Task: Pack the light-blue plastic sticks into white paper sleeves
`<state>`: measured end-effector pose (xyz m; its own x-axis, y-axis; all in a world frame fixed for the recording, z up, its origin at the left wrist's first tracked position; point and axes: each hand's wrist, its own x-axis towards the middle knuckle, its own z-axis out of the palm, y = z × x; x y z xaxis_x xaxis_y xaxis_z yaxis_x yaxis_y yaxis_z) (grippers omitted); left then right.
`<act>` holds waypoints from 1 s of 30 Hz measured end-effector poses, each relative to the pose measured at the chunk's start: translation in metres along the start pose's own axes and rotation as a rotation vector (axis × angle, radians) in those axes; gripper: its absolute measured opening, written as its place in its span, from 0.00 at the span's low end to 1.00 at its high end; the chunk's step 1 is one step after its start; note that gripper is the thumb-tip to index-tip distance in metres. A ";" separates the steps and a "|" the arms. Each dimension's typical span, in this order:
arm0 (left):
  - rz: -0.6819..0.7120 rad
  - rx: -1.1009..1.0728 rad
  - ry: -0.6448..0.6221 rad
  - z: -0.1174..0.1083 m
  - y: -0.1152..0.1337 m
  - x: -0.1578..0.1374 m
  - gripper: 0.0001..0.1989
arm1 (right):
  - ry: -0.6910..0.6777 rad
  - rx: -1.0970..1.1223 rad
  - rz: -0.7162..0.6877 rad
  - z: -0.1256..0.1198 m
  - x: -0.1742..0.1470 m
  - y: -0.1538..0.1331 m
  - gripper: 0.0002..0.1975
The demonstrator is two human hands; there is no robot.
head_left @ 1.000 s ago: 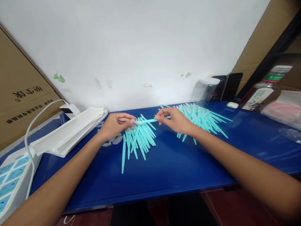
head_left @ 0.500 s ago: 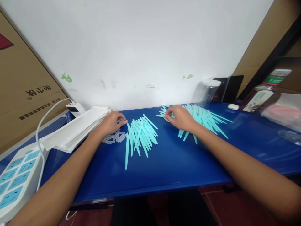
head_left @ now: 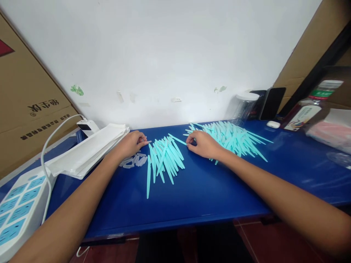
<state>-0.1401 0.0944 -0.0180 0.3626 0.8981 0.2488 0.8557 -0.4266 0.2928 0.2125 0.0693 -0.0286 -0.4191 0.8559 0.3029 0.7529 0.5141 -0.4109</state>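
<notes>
My left hand (head_left: 133, 143) is closed in a pinch on a small clear plastic cap (head_left: 148, 141), whose end points right. Beneath and beside it lies a loose group of similar clear caps (head_left: 134, 160). My right hand (head_left: 202, 143) pinches one end of a slim turquoise stick (head_left: 177, 139), which looks like an eyebrow razor; its other end points left, over the top of the nearer pile. That pile of turquoise razors (head_left: 167, 159) lies between my hands. A larger pile of razors (head_left: 236, 138) spreads behind and right of my right hand, which partly hides it.
White folded sheets or bags (head_left: 87, 149) lie left, beside a power strip (head_left: 22, 208) and a white cabled device (head_left: 87, 126). At right stand a clear jar (head_left: 244, 107), a dark phone (head_left: 272, 103), a white case (head_left: 273, 124) and a bottle (head_left: 307, 109). A wall closes the back.
My right hand has moved slightly left and down from the larger pile and now shows a turquoise razor in its fingers. My left hand has barely moved; the cap it holds shows more clearly.
</notes>
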 end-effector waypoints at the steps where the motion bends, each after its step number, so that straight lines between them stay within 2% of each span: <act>1: -0.002 -0.002 -0.006 0.000 0.000 0.000 0.17 | -0.008 -0.008 0.047 -0.001 -0.001 -0.001 0.03; 5: 0.029 0.023 0.033 0.002 0.000 -0.001 0.17 | -0.070 0.013 0.176 -0.005 -0.006 -0.004 0.06; 10: -0.027 -0.095 0.042 0.002 0.012 -0.002 0.16 | -0.142 0.041 0.195 -0.008 -0.009 0.002 0.09; 12: -0.054 -0.195 0.042 0.002 0.017 -0.002 0.16 | -0.112 0.020 0.167 -0.005 -0.008 0.006 0.09; 15: -0.055 -0.280 0.060 0.002 0.021 -0.001 0.17 | 0.026 -0.033 0.133 0.002 -0.006 0.007 0.09; 17: -0.051 -0.313 0.070 0.002 0.023 0.000 0.18 | 0.067 -0.046 0.140 0.006 -0.005 0.005 0.10; 20: -0.054 -0.365 0.086 0.001 0.027 0.000 0.18 | -0.008 -0.020 0.163 0.005 -0.004 0.000 0.10; 27: -0.089 -0.464 0.096 -0.003 0.035 0.000 0.21 | -0.150 -0.057 0.213 -0.014 -0.008 0.003 0.18; 30: -0.093 -0.471 0.086 -0.003 0.035 0.000 0.21 | -0.126 -0.100 0.193 -0.012 -0.008 0.006 0.14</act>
<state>-0.1113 0.0789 -0.0052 0.2439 0.9311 0.2713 0.6160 -0.3648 0.6982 0.2263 0.0645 -0.0231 -0.3175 0.9412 0.1152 0.8691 0.3374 -0.3617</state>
